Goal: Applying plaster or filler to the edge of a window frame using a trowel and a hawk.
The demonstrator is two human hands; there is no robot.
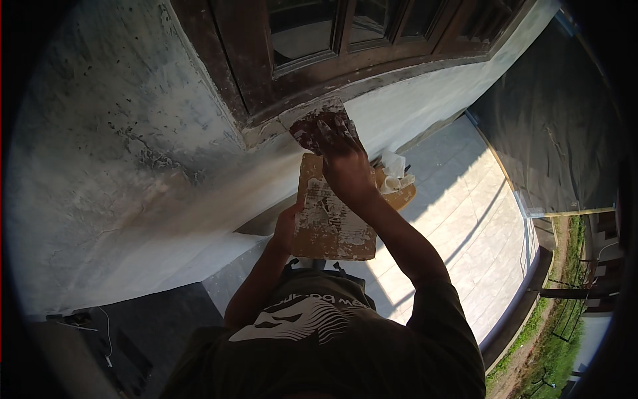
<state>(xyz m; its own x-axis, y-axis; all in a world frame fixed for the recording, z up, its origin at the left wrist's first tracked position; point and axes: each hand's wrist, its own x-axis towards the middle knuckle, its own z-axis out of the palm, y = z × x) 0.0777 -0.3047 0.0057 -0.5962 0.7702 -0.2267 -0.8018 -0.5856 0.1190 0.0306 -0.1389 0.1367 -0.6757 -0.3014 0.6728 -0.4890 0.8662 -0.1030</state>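
My right hand [347, 163] grips a dark reddish-brown flat putty spreader [307, 132], smeared with white. The spreader's far edge lies over the sill [272, 130] below a brown wooden window frame; whether it presses on the sill, I cannot tell. Close below it, my left hand [286, 229] holds a brown rectangular board [342, 239] by its left edge, the fingers partly hidden behind it. White putty is spread in ridges and patches over the board's face. My right wrist passes over the board's upper right corner.
A grey-white, patchy plastered wall [133, 153] runs along the left and under the window [302, 33]. Beyond the board, whitish crumpled items [393, 174] sit on a brown surface [402, 197]. Sunlit pale floor tiles [458, 219] stretch right, towards a dark hanging sheet [551, 120].
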